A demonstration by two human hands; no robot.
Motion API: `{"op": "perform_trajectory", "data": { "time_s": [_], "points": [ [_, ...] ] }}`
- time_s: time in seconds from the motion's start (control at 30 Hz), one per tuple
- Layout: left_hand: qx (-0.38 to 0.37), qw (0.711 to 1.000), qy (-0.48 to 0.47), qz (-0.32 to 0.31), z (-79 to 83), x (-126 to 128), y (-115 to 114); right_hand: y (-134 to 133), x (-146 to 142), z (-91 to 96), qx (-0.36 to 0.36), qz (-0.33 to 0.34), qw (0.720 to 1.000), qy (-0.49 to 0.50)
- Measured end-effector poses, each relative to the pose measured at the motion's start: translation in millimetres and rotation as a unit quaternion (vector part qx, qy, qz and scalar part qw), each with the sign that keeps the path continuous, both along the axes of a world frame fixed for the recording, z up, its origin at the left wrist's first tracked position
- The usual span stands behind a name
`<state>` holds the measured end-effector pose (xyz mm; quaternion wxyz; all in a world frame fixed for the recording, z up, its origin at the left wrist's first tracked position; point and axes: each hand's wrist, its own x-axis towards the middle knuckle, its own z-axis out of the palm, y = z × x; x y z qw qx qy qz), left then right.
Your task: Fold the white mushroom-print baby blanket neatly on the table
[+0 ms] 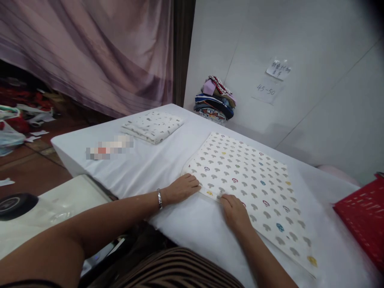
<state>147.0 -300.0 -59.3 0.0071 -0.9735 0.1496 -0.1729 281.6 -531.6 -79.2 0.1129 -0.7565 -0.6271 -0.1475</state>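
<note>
A white cloth printed with small mushroom shapes (pixel 252 176) lies folded flat on the white-covered table (pixel 144 168). My left hand (pixel 181 188), a bracelet on its wrist, rests at the cloth's near left corner with fingers curled over the edge. My right hand (pixel 234 210) lies on the cloth's near edge, fingers bent down onto the fabric. Both hands touch the same edge, a short gap between them.
A second folded patterned cloth (pixel 153 126) sits at the table's far left. A pile of coloured fabrics (pixel 214 100) leans against the white wall. A red perforated basket (pixel 364 218) stands at the right. A pink curtain (pixel 90 52) hangs at the back left.
</note>
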Motion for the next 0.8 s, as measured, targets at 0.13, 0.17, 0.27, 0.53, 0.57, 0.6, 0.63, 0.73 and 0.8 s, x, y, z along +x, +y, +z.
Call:
{"op": "perform_trajectory", "data": {
  "time_s": [0.13, 0.17, 0.27, 0.53, 0.57, 0.6, 0.63, 0.73, 0.8],
  "points": [
    [-0.014, 1.000, 0.000, -0.003, 0.8, -4, 0, -5, 0, 3.1, -0.026, 0.025, 0.999, -0.001],
    [-0.013, 1.000, -0.001, -0.002, 1.8, -5, 0, -6, 1, 3.5, -0.029, 0.030, 0.999, -0.007],
    [0.001, 1.000, 0.000, -0.002, 7.7, -8, 0, -8, 2, 5.9, -0.036, 0.034, 0.999, -0.021],
    [0.050, 0.998, -0.025, 0.004, 14.8, -9, -7, -5, 1, 8.4, -0.005, 0.054, 0.999, 0.000],
    [0.059, 0.998, -0.031, 0.007, 13.5, -8, -8, -5, 2, 5.5, 0.008, 0.053, 0.999, 0.007],
    [0.068, 0.997, -0.036, 0.007, 12.2, -7, -8, -4, 4, 2.4, 0.015, 0.052, 0.998, 0.015],
    [0.075, 0.996, -0.042, 0.006, 11.4, -6, -7, -4, 7, -0.4, 0.020, 0.050, 0.998, 0.023],
    [0.083, 0.995, -0.058, 0.011, 12.8, -3, -4, -4, 13, -3.5, 0.038, 0.045, 0.998, 0.038],
    [0.077, 0.994, -0.067, 0.026, 16.2, -1, -2, -7, 15, -1.0, 0.046, 0.040, 0.997, 0.045]
  ]
}}
